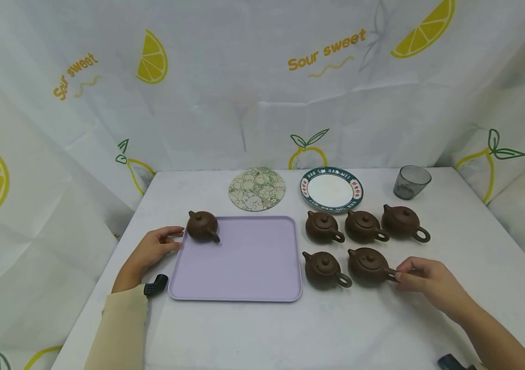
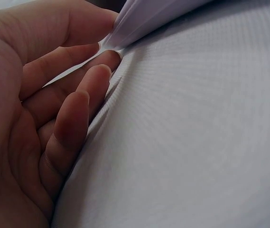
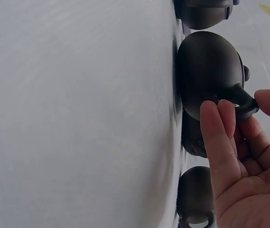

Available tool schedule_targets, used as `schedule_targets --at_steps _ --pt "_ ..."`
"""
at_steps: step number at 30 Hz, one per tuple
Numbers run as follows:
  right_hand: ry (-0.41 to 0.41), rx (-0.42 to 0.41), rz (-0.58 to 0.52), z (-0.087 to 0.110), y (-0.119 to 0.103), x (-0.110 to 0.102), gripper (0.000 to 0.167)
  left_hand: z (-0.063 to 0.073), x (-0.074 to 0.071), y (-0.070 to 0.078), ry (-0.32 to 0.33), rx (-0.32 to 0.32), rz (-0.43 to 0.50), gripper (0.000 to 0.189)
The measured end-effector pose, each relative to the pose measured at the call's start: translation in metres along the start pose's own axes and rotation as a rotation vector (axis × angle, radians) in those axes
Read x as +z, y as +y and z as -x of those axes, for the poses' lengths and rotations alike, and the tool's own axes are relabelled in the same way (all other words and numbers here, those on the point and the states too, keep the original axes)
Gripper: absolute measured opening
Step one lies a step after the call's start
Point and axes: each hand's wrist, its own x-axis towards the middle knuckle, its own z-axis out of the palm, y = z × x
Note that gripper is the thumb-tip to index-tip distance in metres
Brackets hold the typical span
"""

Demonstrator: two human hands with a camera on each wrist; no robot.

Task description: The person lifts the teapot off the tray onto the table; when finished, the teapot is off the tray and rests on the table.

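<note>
My right hand (image 1: 429,282) pinches the handle of a dark brown clay teapot (image 1: 368,264), the right one of two in the front row. In the right wrist view, the thumb and fingers meet at that teapot's (image 3: 210,71) loop handle. My left hand (image 1: 155,249) rests against the left edge of a lilac tray (image 1: 244,288), its thumb and fingertips right at the rim. On the tray's back left corner sits another brown teapot (image 1: 202,226). To the left of the held one stands a similar teapot (image 1: 323,270).
Behind the front pair are three more teapots, left (image 1: 322,227), middle (image 1: 364,226) and right (image 1: 403,222). Farther back lie a round patterned mat (image 1: 257,190) and a green-rimmed plate (image 1: 332,189). A grey glass (image 1: 411,182) stands at the back right, before a lemon-print curtain (image 1: 244,123).
</note>
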Motion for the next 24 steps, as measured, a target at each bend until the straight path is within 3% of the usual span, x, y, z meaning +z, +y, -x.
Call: schedule_targets --at_steps 3,10,15,20,24 --pt "-0.008 -0.011 -0.005 -0.001 0.001 0.000 0.009 -0.002 0.000 -0.004 -0.001 0.001 0.001 0.045" --pt "-0.092 -0.024 0.006 -0.003 0.004 -0.004 0.010 -0.015 0.001 -0.039 0.007 -0.012 0.032 0.049" --pt "-0.138 0.015 0.061 -0.003 0.003 -0.008 0.011 -0.018 0.002 -0.045 0.014 -0.007 0.036 0.049" --pt "-0.081 0.038 0.170 -0.004 -0.008 -0.012 0.018 -0.018 0.002 -0.045 0.015 0.006 0.025 0.049" --pt "-0.004 -0.011 0.226 -0.011 -0.028 -0.008 0.022 -0.017 0.002 -0.045 0.015 0.010 0.032 0.048"
